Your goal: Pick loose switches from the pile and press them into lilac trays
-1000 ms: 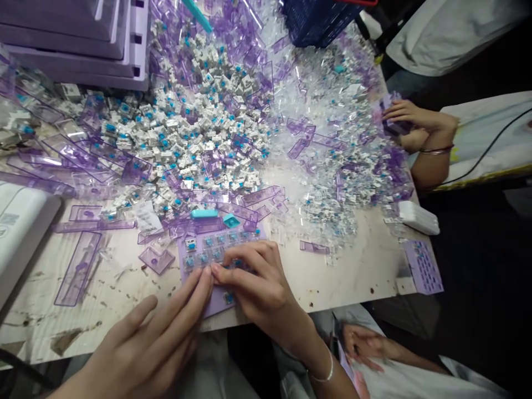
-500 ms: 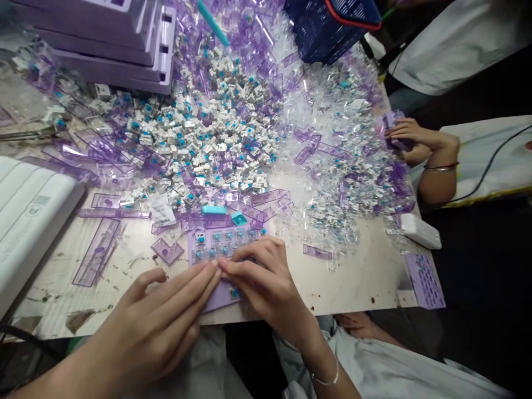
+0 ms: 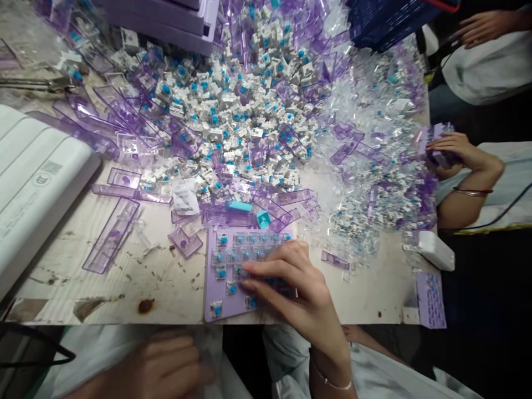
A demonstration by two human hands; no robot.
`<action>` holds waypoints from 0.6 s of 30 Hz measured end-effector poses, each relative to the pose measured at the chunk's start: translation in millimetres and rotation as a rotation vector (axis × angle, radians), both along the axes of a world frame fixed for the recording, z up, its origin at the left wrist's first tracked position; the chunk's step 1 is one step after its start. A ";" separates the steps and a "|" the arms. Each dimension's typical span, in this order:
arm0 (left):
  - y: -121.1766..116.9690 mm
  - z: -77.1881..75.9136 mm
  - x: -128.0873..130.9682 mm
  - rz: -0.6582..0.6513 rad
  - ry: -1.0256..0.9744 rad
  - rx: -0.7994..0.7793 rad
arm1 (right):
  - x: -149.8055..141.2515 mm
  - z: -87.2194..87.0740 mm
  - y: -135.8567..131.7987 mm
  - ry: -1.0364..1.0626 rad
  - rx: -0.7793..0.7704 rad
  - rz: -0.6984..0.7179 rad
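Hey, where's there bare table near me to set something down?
Along the near edge: bare, stained tabletop lies between the white case and the purple plate, and again between the right hand and the far-right purple panel. Behind the plate, piled switches and clear purple pieces crowd it.

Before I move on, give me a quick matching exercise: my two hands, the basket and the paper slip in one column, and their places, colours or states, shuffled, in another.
Things:
1. right hand
2. left hand
3. basket
4. paper slip

Places, colours, states:
A. dark blue
B. blurred, off the near edge of the table
C. white, with print on it
D. over the purple board

Right pairs: 1-D, 2-B, 3-A, 4-C
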State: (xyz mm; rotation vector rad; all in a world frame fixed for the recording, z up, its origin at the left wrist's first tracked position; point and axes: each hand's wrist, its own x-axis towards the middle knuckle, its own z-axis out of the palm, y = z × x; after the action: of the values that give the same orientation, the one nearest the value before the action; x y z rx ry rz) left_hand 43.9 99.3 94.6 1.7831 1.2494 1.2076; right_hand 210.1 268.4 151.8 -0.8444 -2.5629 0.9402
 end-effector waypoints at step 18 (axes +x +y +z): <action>-6.2 14.2 12.1 0.062 -0.115 -0.334 | 6.8 -0.3 -46.7 0.183 0.022 0.067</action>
State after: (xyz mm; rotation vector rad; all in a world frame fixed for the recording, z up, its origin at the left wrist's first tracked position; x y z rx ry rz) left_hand 56.0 93.1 108.8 1.4234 1.3577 1.0474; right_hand 216.9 221.7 151.5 -0.6387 -2.4527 0.9597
